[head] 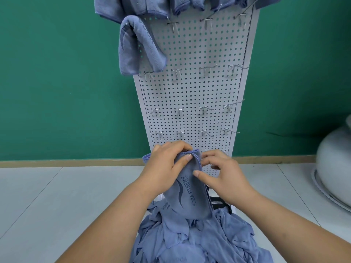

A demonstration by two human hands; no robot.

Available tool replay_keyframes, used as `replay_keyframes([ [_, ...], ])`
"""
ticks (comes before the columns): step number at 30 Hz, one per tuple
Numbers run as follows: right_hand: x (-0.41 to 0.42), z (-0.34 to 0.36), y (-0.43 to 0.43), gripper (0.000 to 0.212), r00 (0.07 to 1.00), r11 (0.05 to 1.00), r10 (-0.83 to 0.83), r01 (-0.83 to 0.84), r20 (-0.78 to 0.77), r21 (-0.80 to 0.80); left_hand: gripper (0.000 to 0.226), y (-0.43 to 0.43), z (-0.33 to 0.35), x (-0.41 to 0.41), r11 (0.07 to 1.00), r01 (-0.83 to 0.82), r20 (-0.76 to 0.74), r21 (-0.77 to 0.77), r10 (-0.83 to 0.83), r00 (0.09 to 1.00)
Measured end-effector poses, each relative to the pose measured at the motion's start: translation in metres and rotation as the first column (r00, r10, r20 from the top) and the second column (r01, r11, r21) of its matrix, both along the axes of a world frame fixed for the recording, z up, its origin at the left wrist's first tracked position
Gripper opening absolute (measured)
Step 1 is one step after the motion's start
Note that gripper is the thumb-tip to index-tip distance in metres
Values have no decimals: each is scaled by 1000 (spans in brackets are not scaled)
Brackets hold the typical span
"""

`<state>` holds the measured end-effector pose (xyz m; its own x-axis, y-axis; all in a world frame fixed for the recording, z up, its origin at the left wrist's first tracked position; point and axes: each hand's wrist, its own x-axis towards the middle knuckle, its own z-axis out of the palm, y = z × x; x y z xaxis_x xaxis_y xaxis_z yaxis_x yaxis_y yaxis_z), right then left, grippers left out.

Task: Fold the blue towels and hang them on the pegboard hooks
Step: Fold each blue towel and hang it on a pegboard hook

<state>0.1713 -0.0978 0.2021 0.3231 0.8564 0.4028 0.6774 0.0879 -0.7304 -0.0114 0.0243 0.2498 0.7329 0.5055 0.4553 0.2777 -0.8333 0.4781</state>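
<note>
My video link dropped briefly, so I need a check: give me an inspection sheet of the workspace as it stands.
Surface: pale tiled floor; no table in view.
Job's things: white perforated metal pegboard, most wire hooks bare; one folded blue towel hung upper left, more towels along the top; narrow folded blue YOGA FITNESS towel in hand; heap of loose blue towels below it.
Clutter: dark striped strap beside the heap.
Hands: left hand grips the held towel's top; right hand pinches its right edge.
Cables: nothing seen.
Surroundings: green wall, wooden skirting, pale rounded object at right.
</note>
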Motion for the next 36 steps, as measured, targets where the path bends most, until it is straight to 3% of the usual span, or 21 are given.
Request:
replay_keyframes([
  [6,3,2,-1,26,987,986,158,-156,26,-63,10,-4,2,2,999,30,15,27,-31,999],
  [10,14,-4,1,42,976,951,197,-167,92,-258,11,-7,8,3,998,41,85,38,-44,995],
  [15,41,-15,-4,52,970,832,232,-159,73,-531,13,-1,18,-6,992,-9,287,-129,46,957],
  [19,61,-24,-10,54,965,745,263,-187,25,-640,14,18,14,-18,958,-65,370,-280,170,913],
  [25,69,-25,-10,58,950,717,311,-223,17,-660,13,37,3,-28,900,-88,413,-427,280,867],
  [30,52,-29,-2,36,925,715,377,-262,42,-649,18,24,11,-22,932,-34,376,-360,179,909],
  [36,32,-25,2,56,931,785,357,-255,76,-565,20,1,22,-13,956,39,314,-291,57,948],
])
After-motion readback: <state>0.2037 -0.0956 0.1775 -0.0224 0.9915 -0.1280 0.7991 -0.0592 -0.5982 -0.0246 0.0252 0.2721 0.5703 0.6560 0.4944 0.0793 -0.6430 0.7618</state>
